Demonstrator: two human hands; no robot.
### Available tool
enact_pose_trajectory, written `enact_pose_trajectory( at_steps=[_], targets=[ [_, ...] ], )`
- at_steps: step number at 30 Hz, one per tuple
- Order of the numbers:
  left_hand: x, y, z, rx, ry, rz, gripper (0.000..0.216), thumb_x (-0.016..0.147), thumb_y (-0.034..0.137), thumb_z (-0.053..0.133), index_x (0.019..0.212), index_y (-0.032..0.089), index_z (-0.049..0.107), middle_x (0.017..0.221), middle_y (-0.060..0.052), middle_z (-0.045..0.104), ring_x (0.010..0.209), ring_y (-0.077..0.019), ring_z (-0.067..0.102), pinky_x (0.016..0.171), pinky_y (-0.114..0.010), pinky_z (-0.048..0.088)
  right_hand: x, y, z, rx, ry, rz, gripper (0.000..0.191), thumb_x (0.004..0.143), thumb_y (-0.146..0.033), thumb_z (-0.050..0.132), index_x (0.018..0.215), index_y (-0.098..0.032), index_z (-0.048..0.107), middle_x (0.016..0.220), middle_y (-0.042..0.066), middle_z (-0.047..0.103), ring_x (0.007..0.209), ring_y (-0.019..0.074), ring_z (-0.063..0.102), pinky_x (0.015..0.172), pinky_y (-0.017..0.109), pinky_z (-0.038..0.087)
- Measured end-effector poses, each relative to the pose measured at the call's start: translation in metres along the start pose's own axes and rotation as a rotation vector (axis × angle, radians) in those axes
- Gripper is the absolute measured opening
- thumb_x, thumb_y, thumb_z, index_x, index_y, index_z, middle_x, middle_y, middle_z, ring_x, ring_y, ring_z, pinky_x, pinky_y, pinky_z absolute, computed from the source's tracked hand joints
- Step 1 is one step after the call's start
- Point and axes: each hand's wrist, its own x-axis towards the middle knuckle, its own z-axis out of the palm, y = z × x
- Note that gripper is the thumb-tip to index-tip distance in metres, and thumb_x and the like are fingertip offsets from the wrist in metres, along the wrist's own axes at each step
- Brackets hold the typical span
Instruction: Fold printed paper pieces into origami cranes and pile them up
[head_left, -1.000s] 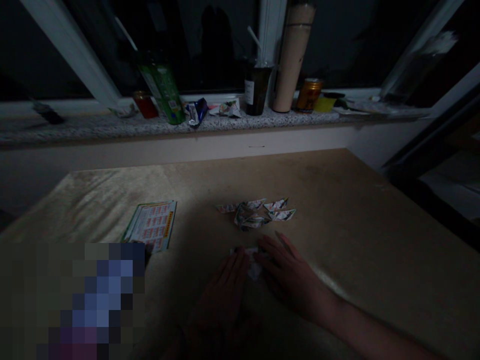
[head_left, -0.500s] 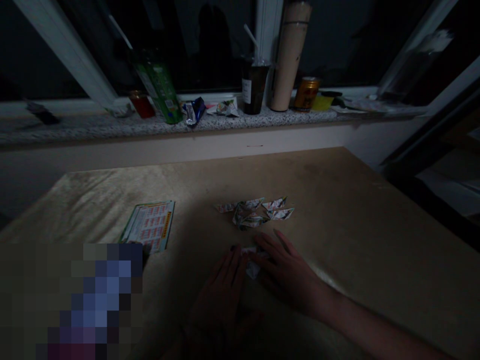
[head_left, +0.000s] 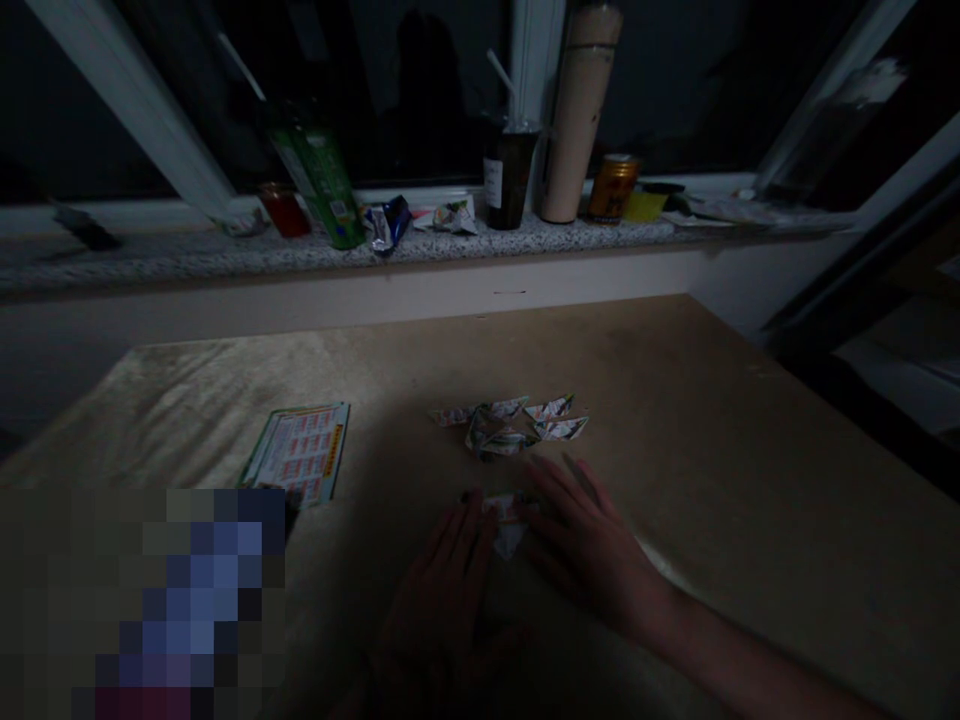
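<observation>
A small piece of folded printed paper (head_left: 508, 520), with a pointed white part towards me, lies on the table between my hands. My left hand (head_left: 439, 580) rests flat with its fingers stretched out, their tips at the paper's left edge. From the right, my right hand (head_left: 592, 555) reaches over with fingers spread, and some fingertips touch or hover at the paper's right side; I cannot tell which. Just beyond, several folded paper boats (head_left: 555, 420) in the same print sit in a loose cluster. The scene is dim and the hands are partly in shadow.
A stack of printed sheets (head_left: 300, 450) lies left on the tan table (head_left: 675, 400). Along the granite windowsill (head_left: 442, 240) stand a green bottle (head_left: 319, 185), a dark cup with straw (head_left: 510, 180), a tall beige flask (head_left: 581, 120) and a golden can (head_left: 613, 188). A pixelated patch covers the lower left.
My right hand has shifted slightly right and its fingers have lifted off the paper's middle, so more of the print shows. My left hand stays nearly in place.
</observation>
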Motion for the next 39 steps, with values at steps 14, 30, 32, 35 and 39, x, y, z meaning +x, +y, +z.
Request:
enact_pose_trajectory(
  at_steps=[14,30,32,35,39],
  targets=[
    [0.000,0.000,-0.003,-0.052,-0.056,-0.028,0.087,0.075,0.060,0.050,0.141,0.010,0.024,0.146,-0.017,0.024,0.130,-0.0323,0.027,0.101,-0.041,0.030,-0.004,0.006,-0.004,-0.082,0.048,0.007,0.029,0.088,-0.030,0.047,0.114,-0.023,0.059,0.138,0.007,0.041,0.130,0.0268,0.029,0.106,0.056,0.019],
    [0.002,-0.006,-0.010,-0.039,-0.050,-0.097,0.077,0.075,0.059,0.053,0.138,0.020,0.032,0.145,-0.016,0.025,0.130,-0.0345,0.025,0.101,-0.048,0.028,-0.004,0.006,0.000,-0.134,0.103,-0.042,0.028,0.089,-0.022,0.045,0.112,-0.016,0.060,0.126,0.006,0.055,0.123,0.0261,0.042,0.104,0.051,0.031],
    [0.004,-0.011,-0.015,-0.053,-0.058,-0.053,0.071,0.080,0.052,0.049,0.138,0.015,0.031,0.144,-0.017,0.029,0.129,-0.0317,0.029,0.104,-0.050,0.021,-0.003,0.006,0.001,-0.107,0.129,-0.048,0.027,0.089,-0.022,0.046,0.111,-0.016,0.061,0.122,0.007,0.058,0.119,0.0245,0.046,0.103,0.048,0.034],
    [0.010,-0.016,-0.022,-0.135,-0.035,-0.073,0.055,0.088,0.039,0.043,0.135,0.014,0.033,0.138,-0.011,0.040,0.128,-0.0255,0.033,0.106,-0.044,0.023,0.001,0.006,0.002,-0.081,0.154,-0.072,0.025,0.089,-0.020,0.047,0.107,-0.015,0.062,0.115,0.008,0.062,0.111,0.0221,0.052,0.101,0.042,0.038],
    [0.023,-0.018,-0.025,-0.234,0.030,-0.218,0.038,0.087,0.032,0.047,0.122,0.016,0.047,0.119,-0.008,0.056,0.112,-0.0239,0.047,0.100,-0.042,0.033,0.010,0.007,-0.002,-0.039,0.140,-0.084,0.019,0.086,-0.018,0.050,0.098,-0.018,0.065,0.109,0.005,0.065,0.105,0.0211,0.055,0.096,0.040,0.041]
  ],
)
